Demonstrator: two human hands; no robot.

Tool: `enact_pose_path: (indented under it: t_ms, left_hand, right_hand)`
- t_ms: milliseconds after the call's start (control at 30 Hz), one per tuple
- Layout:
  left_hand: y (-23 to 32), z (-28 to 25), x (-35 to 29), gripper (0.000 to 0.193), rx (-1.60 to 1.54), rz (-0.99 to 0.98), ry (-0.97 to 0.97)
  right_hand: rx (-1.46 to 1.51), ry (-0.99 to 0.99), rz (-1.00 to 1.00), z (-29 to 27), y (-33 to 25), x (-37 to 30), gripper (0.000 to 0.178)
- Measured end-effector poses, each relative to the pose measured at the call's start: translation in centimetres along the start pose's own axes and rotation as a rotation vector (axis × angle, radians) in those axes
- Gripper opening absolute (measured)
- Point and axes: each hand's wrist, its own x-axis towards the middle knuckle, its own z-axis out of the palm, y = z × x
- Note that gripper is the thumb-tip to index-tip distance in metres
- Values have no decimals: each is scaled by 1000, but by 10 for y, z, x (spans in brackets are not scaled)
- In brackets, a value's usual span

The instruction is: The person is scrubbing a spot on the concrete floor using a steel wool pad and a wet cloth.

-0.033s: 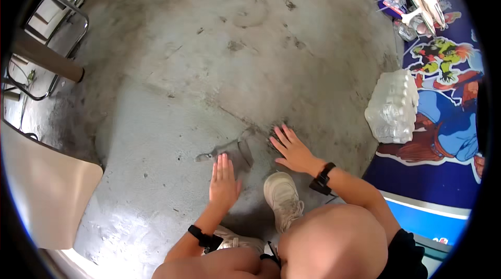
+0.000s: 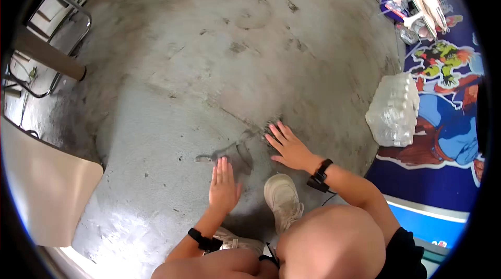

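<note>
My left hand [image 2: 223,189] is held flat over the grey concrete floor [image 2: 172,122], its fingers straight and close together, thumb a little apart. My right hand [image 2: 292,148] is spread palm down, farther forward and to the right. Neither hand holds anything; whether the palms touch the floor I cannot tell. Between and just ahead of the hands, a dark smudged patch [image 2: 241,156] marks the floor. Black bands with small boxes circle my wrists, the left band [image 2: 205,240] and the right band [image 2: 319,176]. A pale shoe [image 2: 282,195] of mine stands between my hands.
On the right, a clear bumpy plastic pack [image 2: 394,112] stands beside a panel with colourful cartoon prints [image 2: 443,122]. Various items, including a purple box [image 2: 391,0], are behind it. At left are a beige seat [image 2: 52,190], a brown leg [image 2: 49,52] and a metal frame [image 2: 86,23].
My right hand has shifted slightly to the left, fingers still spread. My left hand has hardly moved. The whole view has tilted a little.
</note>
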Motion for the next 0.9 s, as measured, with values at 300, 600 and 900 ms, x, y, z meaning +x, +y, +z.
enact_pose_path:
  t_ms: [300,600,900]
  left_hand:
    - [-9,-10,-31,66,-149,-106,71]
    - [21,-22,44,65,-153,350,126]
    - [-11,-75,8,51,-425,251,62]
  right_hand:
    - [-6,128,-211,-18,-22,85,80]
    - [6,168,-161,-16,-43,4,72]
    - [139,182,-244,-7,-26,47,62]
